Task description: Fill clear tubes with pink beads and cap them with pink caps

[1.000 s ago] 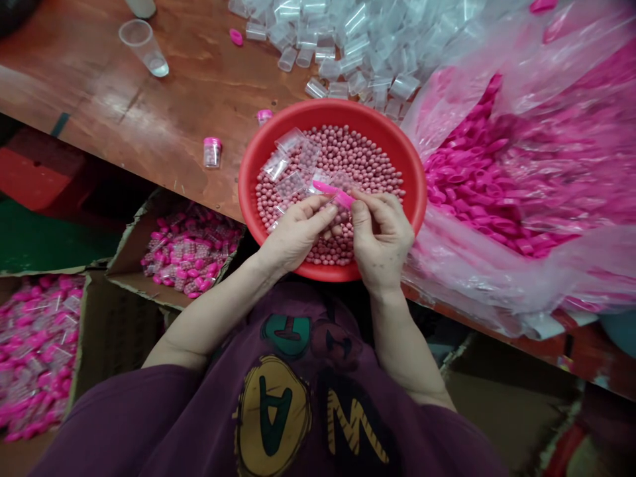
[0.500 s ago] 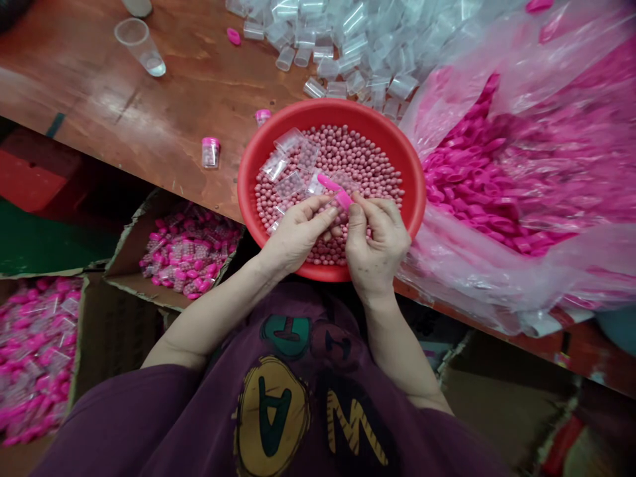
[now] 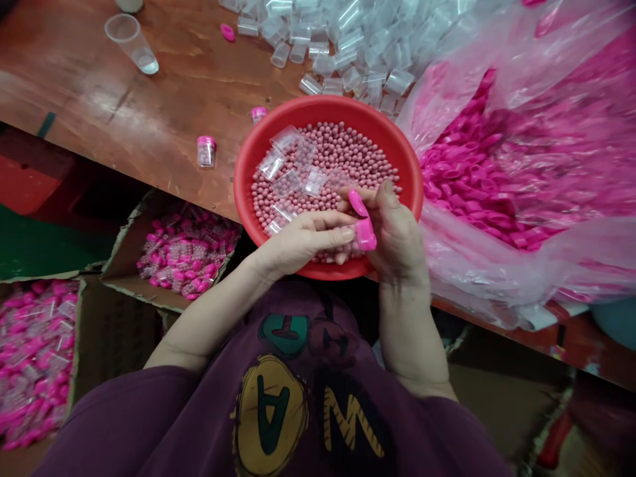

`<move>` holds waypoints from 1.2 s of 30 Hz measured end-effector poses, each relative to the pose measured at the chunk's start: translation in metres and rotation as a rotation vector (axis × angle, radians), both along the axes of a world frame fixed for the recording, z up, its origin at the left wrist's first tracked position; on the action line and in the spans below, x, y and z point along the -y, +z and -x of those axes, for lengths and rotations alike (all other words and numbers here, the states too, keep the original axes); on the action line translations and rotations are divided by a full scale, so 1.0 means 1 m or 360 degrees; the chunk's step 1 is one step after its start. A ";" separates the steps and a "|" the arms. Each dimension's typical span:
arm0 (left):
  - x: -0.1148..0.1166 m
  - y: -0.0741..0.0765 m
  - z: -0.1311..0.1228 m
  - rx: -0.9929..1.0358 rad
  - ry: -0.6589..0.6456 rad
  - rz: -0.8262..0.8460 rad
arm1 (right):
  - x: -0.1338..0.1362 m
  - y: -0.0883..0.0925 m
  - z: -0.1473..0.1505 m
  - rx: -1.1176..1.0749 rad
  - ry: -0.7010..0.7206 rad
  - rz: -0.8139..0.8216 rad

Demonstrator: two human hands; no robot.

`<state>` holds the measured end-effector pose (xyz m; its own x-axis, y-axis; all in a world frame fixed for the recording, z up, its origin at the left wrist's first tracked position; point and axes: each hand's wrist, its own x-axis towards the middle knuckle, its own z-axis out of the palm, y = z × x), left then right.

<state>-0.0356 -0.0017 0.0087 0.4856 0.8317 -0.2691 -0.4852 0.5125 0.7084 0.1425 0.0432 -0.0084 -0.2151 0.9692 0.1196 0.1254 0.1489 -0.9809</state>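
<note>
My left hand (image 3: 305, 242) pinches a small clear plastic jar whose pink flip cap (image 3: 366, 234) points right, with its lid standing up on the hinge. Most of the jar's body is behind my fingers. Beside the cap, my right hand (image 3: 405, 245) is turned palm inward, fingers stretched behind the lid and thumb raised; whether it touches the cap I cannot tell. Both hands are over the near side of a red basin (image 3: 417, 172). Pink beads (image 3: 358, 149) fill its bottom, and several clear empty jars (image 3: 286, 183) lie on them.
Clear jars (image 3: 328, 40) are heaped at the back of the wooden table (image 3: 163, 132). A plastic bag of pink caps (image 3: 462, 165) stands right of the basin. A capped jar (image 3: 205, 152) and a clear cup (image 3: 132, 43) are to the left. Filled jars (image 3: 189, 252) crowd cardboard boxes below.
My right hand has let go of the pink cap and turned with fingers and thumb spread. The jar has moved slightly right and nearer to me in my left hand.
</note>
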 end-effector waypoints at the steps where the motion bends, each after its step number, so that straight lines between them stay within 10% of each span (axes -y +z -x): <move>1: -0.001 0.001 0.001 0.0025 0.0017 0.0045 | -0.001 0.001 0.000 -0.0018 -0.0005 -0.0017; 16: -0.009 0.003 0.000 -0.0032 0.0334 0.0183 | 0.021 -0.028 0.000 0.1028 -0.0312 -0.1481; 28: 0.000 0.003 -0.001 -0.0174 0.0232 0.0006 | 0.023 -0.008 -0.018 0.1006 0.0090 -0.1217; 31: -0.008 0.002 0.030 -0.0549 0.0577 -0.0340 | -0.003 0.003 -0.031 0.0999 0.0377 -0.0800; 36: -0.065 -0.044 0.144 -0.1308 0.1423 -0.0954 | -0.055 0.001 -0.023 0.1397 0.0188 -0.0664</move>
<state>-0.1796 0.0636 -0.0350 -0.4031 0.8663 0.2951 0.1814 -0.2404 0.9536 0.1650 0.0982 -0.0075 -0.4841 0.8521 0.1990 0.7477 0.5209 -0.4119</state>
